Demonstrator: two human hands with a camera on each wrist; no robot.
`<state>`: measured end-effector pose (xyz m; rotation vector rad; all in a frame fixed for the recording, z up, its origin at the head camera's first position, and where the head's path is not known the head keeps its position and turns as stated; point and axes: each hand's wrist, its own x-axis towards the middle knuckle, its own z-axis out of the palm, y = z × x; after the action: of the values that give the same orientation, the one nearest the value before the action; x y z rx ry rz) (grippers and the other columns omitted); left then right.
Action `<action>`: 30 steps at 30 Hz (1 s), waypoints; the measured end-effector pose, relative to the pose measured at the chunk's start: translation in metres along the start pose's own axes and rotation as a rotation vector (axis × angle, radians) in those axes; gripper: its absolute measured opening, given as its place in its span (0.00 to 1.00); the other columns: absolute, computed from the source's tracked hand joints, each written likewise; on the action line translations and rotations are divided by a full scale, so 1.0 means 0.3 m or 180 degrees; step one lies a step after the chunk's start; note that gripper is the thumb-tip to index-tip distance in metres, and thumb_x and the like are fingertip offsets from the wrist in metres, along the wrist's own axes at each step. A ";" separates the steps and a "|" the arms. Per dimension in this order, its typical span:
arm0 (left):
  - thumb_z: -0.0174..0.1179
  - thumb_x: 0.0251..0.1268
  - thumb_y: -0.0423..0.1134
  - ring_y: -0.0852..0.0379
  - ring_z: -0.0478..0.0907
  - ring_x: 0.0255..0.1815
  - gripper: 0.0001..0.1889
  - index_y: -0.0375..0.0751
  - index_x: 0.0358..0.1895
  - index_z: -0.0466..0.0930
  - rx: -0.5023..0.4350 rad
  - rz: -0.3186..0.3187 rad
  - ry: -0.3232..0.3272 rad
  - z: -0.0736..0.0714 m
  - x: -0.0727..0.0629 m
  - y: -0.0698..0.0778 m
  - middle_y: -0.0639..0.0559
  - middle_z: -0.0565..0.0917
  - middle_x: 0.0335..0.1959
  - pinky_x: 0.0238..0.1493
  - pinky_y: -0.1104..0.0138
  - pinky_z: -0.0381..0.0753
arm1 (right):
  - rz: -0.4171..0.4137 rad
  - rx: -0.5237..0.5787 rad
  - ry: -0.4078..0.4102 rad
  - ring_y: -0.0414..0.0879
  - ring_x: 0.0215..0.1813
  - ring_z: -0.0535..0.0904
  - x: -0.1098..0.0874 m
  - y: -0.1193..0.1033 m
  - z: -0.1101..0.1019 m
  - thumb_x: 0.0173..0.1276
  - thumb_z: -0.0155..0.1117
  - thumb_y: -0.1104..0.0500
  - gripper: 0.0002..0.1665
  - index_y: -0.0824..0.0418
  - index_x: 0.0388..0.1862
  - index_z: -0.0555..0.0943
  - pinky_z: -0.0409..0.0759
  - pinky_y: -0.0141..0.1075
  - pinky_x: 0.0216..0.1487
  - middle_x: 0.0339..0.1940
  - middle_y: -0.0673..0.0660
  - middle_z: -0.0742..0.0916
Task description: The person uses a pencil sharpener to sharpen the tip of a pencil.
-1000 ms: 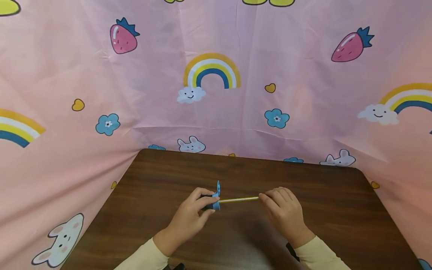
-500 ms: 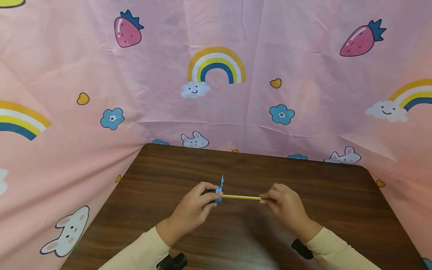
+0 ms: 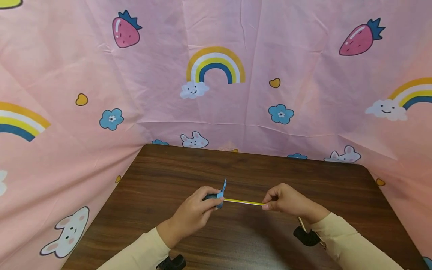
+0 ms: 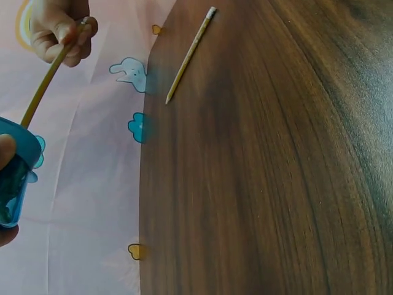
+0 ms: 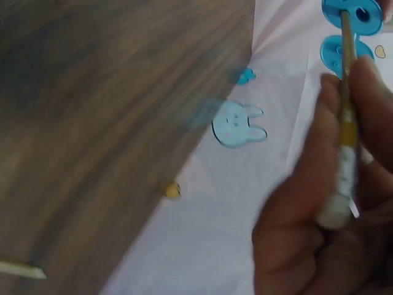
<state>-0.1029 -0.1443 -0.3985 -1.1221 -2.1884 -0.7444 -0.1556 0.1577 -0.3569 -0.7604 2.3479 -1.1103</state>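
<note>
My left hand grips a small blue pencil sharpener with a dark see-through body, its lid flipped up. A yellow-and-white pencil runs from the sharpener to my right hand, whose thumb and fingers pinch its far end. Two holes show on the sharpener's face in the right wrist view, and the pencil sits in one of them. The pencil's tip is hidden inside. Both hands are held above the table.
A second pencil lies on the dark wooden table, its sharpened tip also showing in the right wrist view. Behind the table hangs a pink patterned cloth. Black wrist-camera mounts sit below the wrists.
My right hand has turned at the wrist, twisting the pencil, and its forearm has swung out to the right. The left hand still holds the sharpener in nearly the same place.
</note>
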 end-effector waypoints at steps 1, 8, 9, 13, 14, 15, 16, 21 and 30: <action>0.71 0.44 0.20 0.50 0.80 0.45 0.21 0.32 0.46 0.85 -0.0011 -0.0018 -0.0003 0.003 0.001 0.001 0.42 0.77 0.47 0.45 0.69 0.83 | -0.0006 -0.0136 0.0056 0.34 0.20 0.64 -0.002 -0.002 0.001 0.62 0.69 0.61 0.05 0.62 0.29 0.87 0.66 0.28 0.21 0.19 0.47 0.79; 0.71 0.47 0.23 0.52 0.81 0.46 0.19 0.35 0.47 0.85 -0.0109 -0.0567 0.0052 0.010 0.018 0.011 0.43 0.77 0.48 0.43 0.69 0.84 | -0.0580 -0.1922 0.1306 0.39 0.34 0.76 -0.005 -0.015 0.058 0.55 0.75 0.55 0.15 0.56 0.42 0.87 0.77 0.33 0.30 0.34 0.47 0.83; 0.71 0.47 0.23 0.52 0.81 0.46 0.19 0.35 0.47 0.85 -0.0121 -0.0638 0.0058 0.010 0.019 0.011 0.43 0.77 0.49 0.43 0.68 0.84 | -0.0743 -0.2137 0.1527 0.41 0.36 0.78 -0.002 -0.010 0.069 0.52 0.78 0.54 0.19 0.56 0.45 0.87 0.78 0.34 0.32 0.36 0.49 0.83; 0.71 0.47 0.22 0.53 0.82 0.45 0.20 0.35 0.48 0.85 -0.0233 -0.0850 0.0067 0.011 0.015 0.011 0.44 0.76 0.49 0.40 0.71 0.84 | -0.1535 -0.2594 0.2260 0.51 0.43 0.80 0.011 0.034 0.102 0.46 0.81 0.56 0.29 0.58 0.50 0.85 0.82 0.44 0.41 0.43 0.56 0.83; 0.71 0.46 0.21 0.53 0.82 0.45 0.21 0.35 0.48 0.85 -0.0269 -0.0892 0.0081 0.011 0.013 0.011 0.45 0.76 0.49 0.39 0.72 0.83 | -0.1736 -0.2637 0.2402 0.53 0.43 0.80 0.016 0.045 0.109 0.51 0.79 0.56 0.26 0.59 0.50 0.85 0.81 0.46 0.43 0.43 0.57 0.83; 0.71 0.46 0.21 0.53 0.82 0.44 0.21 0.35 0.48 0.85 -0.0312 -0.0936 0.0094 0.012 0.010 0.011 0.45 0.76 0.49 0.37 0.73 0.83 | -0.1914 -0.2696 0.2534 0.54 0.42 0.80 0.022 0.056 0.116 0.56 0.75 0.56 0.21 0.60 0.50 0.85 0.81 0.48 0.44 0.42 0.58 0.83; 0.71 0.45 0.20 0.53 0.82 0.44 0.22 0.35 0.48 0.85 -0.0355 -0.0974 0.0110 0.011 0.008 0.012 0.45 0.76 0.49 0.35 0.74 0.82 | -0.2076 -0.2734 0.2654 0.54 0.41 0.80 0.030 0.064 0.123 0.62 0.71 0.56 0.17 0.60 0.48 0.85 0.81 0.48 0.44 0.41 0.58 0.83; 0.71 0.46 0.20 0.56 0.80 0.41 0.22 0.36 0.49 0.85 -0.0479 -0.1093 0.0149 0.008 0.005 0.020 0.46 0.76 0.49 0.27 0.77 0.78 | -0.2688 -0.2948 0.3247 0.51 0.32 0.79 0.061 0.088 0.150 0.76 0.52 0.59 0.15 0.62 0.38 0.85 0.81 0.45 0.34 0.32 0.57 0.83; 0.71 0.45 0.20 0.56 0.80 0.41 0.23 0.35 0.49 0.84 -0.0490 -0.1076 0.0115 0.013 -0.011 0.031 0.46 0.77 0.49 0.26 0.78 0.76 | -0.2867 -0.2690 0.3323 0.46 0.23 0.72 0.071 0.096 0.171 0.75 0.53 0.62 0.17 0.62 0.29 0.86 0.72 0.35 0.19 0.24 0.54 0.79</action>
<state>-0.0942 -0.1387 -0.4016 -0.8079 -2.3509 -1.0841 -0.1500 0.1306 -0.4129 -2.0864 3.5651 -0.8412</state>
